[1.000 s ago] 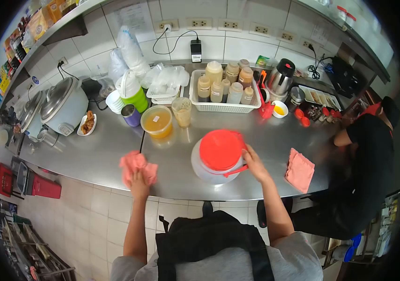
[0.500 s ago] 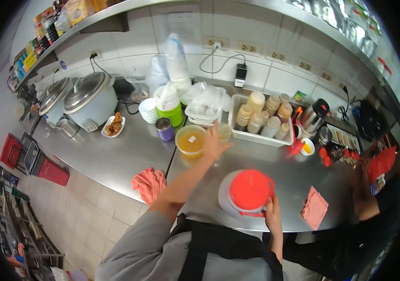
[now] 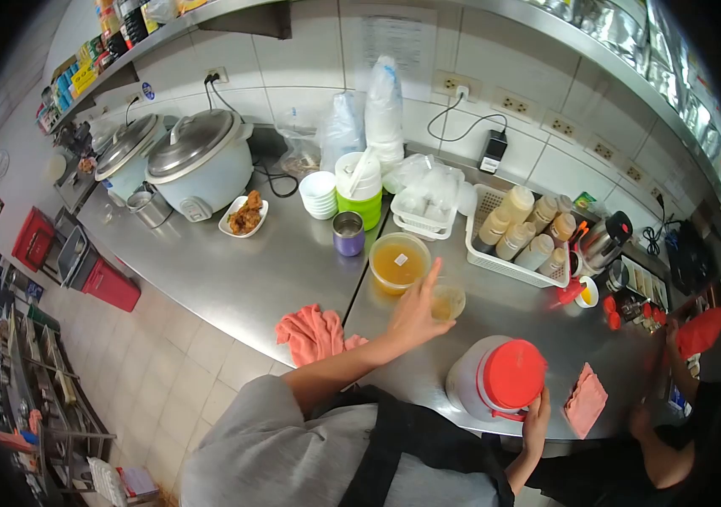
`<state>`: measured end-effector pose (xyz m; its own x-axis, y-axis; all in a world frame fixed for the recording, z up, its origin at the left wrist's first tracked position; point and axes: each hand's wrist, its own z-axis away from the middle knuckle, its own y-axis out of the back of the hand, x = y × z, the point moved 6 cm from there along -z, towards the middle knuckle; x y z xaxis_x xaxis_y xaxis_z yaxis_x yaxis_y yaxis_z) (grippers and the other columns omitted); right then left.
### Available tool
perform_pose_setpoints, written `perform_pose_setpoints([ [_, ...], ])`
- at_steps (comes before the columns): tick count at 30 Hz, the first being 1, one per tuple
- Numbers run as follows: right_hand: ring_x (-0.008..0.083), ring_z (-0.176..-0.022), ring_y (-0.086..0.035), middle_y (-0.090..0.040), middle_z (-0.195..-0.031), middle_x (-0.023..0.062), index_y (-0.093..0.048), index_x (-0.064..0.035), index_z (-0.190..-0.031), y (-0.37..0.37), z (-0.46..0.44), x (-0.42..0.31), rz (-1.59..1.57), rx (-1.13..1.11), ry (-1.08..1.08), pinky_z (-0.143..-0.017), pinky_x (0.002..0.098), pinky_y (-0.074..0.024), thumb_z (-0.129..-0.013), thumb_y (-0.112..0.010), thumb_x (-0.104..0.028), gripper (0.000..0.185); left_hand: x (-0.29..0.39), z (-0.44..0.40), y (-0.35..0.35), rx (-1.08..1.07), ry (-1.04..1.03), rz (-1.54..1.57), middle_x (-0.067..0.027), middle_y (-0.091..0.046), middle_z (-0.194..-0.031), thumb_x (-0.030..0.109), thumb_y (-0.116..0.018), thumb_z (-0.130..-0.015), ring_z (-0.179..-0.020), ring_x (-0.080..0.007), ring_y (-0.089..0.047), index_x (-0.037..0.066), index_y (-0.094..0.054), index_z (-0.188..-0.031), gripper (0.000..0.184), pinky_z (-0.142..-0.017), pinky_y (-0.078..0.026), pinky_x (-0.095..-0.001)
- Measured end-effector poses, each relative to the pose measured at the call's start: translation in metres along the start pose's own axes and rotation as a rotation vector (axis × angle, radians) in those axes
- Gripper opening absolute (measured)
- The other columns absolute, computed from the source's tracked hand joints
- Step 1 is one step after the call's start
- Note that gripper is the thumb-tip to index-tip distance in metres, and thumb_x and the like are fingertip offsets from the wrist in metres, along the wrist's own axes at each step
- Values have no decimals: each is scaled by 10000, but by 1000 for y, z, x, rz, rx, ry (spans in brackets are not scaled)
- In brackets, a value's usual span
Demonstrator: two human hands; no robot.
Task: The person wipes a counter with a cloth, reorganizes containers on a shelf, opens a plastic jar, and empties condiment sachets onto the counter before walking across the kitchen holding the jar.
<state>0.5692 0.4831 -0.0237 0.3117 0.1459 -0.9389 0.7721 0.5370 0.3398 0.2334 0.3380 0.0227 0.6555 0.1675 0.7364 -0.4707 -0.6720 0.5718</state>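
My left hand (image 3: 415, 317) grips a small clear plastic cup (image 3: 448, 299), thumb on its near side and index finger stretched along the far side. Right behind it is a round tub of yellow-orange liquid (image 3: 399, 258) with a small white label. My right hand (image 3: 535, 424) is closed against the near right side of a whitish jug with a red lid (image 3: 516, 373); part of its grip is hidden behind the jug. A folded pink cloth (image 3: 586, 400) lies right of the jug. Another pink cloth (image 3: 310, 332) is crumpled left of my left forearm.
A white basket of sauce bottles (image 3: 480, 221) stands at the back right. Farther left are a purple cup (image 3: 348, 239), a green container (image 3: 362, 207), fried food in a dish (image 3: 242, 218) and rice cookers (image 3: 195, 169). Another person's arm (image 3: 656, 444) is at the right edge.
My left hand has drawn the small clear cup back toward me, away from the white trays. The view has shifted, moving the scene rightward. My right hand stays at the jug.
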Motion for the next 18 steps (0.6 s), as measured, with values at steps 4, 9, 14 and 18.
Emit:
perform_pose_setpoints([
  [4, 193, -1047, -576, -563, -1229, 133, -436, 26, -1355, 1, -15, 18, 64, 2, 27, -747, 287, -517, -1042, -387, -298, 453, -14, 30, 75, 8, 5, -6, -272, -439, -1367, 233, -864, -638, -1214, -404, -498, 51, 2, -1526, 1254, -1036, -404, -411],
  [9, 166, -974, -589, -578, -1189, 114, -453, 26, -1347, -27, -31, 1, 6, 42, -34, -713, 279, -510, -1035, -395, -289, 447, -89, 37, 157, 228, 200, -118, -254, -457, -1361, 220, -873, -615, -1133, -360, -552, 58, 4, -1530, 1278, -944, -473, -390],
  [14, 151, -899, -585, -603, -1119, 98, -471, 19, -1336, -62, -44, -15, 18, 165, -25, -649, 269, -488, -1021, -411, -303, 455, -163, -9, 213, 540, 198, -366, -229, -508, -1252, 207, -879, -592, -1068, -367, -567, 129, 13, -1538, 1302, -878, -494, -424],
  [18, 128, -824, -555, -599, -1014, 56, -483, 16, -1325, -84, -62, -10, 62, 227, 70, -618, 263, -464, -1014, -416, -309, 455, -223, -48, 219, 589, 255, -456, -209, -527, -1155, 218, -884, -585, -1046, -403, -563, 214, 15, -1542, 1313, -862, -487, -466],
])
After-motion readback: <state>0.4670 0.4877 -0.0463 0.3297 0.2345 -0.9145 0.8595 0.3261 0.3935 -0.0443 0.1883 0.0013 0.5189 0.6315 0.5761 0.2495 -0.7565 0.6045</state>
